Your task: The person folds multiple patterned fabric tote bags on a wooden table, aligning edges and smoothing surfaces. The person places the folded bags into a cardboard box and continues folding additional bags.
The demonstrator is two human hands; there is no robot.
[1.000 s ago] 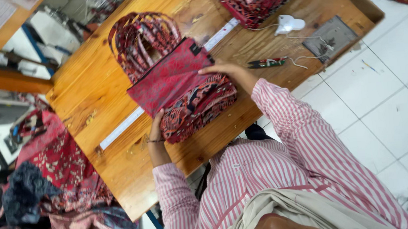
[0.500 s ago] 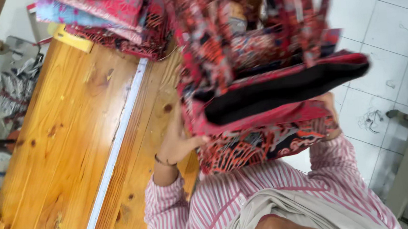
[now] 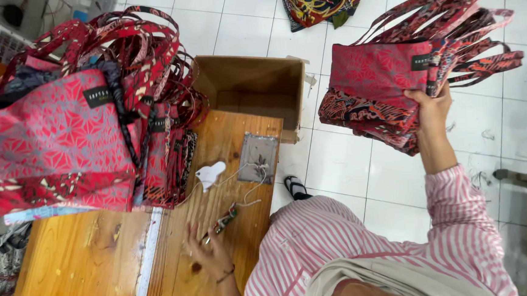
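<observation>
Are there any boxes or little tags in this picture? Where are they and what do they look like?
Cardboard box: brown, open, on the floor at the table's far end.
Black label: small rectangle sewn on the big red bag on the table.
Black label: small rectangle on the red bags held up by the right hand.

Person, seen from above. A long-sleeved shirt (image 3: 318, 248) in fine pink-and-white vertical stripes is worn, with the sleeves reaching to the wrists. A beige garment (image 3: 381, 284) is seen at the lower edge. A thin dark band (image 3: 225, 274) is worn on the left wrist. Left hand (image 3: 209, 255) and right hand (image 3: 432, 110) are bare.
</observation>
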